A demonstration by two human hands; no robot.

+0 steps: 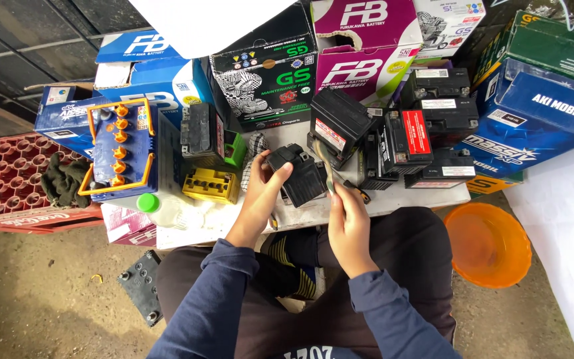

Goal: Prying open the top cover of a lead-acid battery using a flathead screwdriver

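I sit at a low white table covered with batteries. My left hand grips a small black battery, tilted at the table's front edge. My right hand holds a paintbrush with its bristles against the right side of that battery. Both forearms are in dark blue sleeves.
Several black batteries stand to the right, and a blue battery with orange caps and a yellow one to the left. Cardboard boxes line the back. A red crate, an orange basin and a white bottle with a green cap are nearby.
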